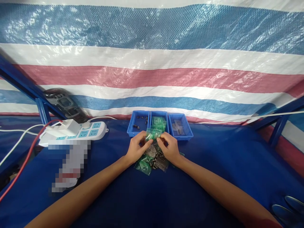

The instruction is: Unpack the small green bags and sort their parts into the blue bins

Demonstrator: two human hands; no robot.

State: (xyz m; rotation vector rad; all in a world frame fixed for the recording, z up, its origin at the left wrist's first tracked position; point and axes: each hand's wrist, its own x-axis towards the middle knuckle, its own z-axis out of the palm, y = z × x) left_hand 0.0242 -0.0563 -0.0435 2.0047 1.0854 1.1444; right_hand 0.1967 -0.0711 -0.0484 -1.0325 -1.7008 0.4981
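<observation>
Between my two hands is a small green-tinted plastic bag (152, 134), with tiny pale pieces inside. My left hand (138, 148) pinches its left side, and my right hand (169, 147) pinches the right side. Below them on the table lies a pile of more green bags (144, 166), clear bags (162, 163) and loose small dark metal parts (155, 165). Just beyond my fingers stand three blue bins. The left bin (130, 129) holds several dark parts, the middle bin (168, 124) green bags, and the right bin (184, 137) clear bags with small pieces.
At the left a white power strip (101, 129) carries plugged-in adapters and cables, including a red cable (29, 152). A dark device (66, 103) leans behind it. A blurred-out object (73, 164) lies in front. Striped sheeting (152, 57) hangs behind the blue table (225, 152).
</observation>
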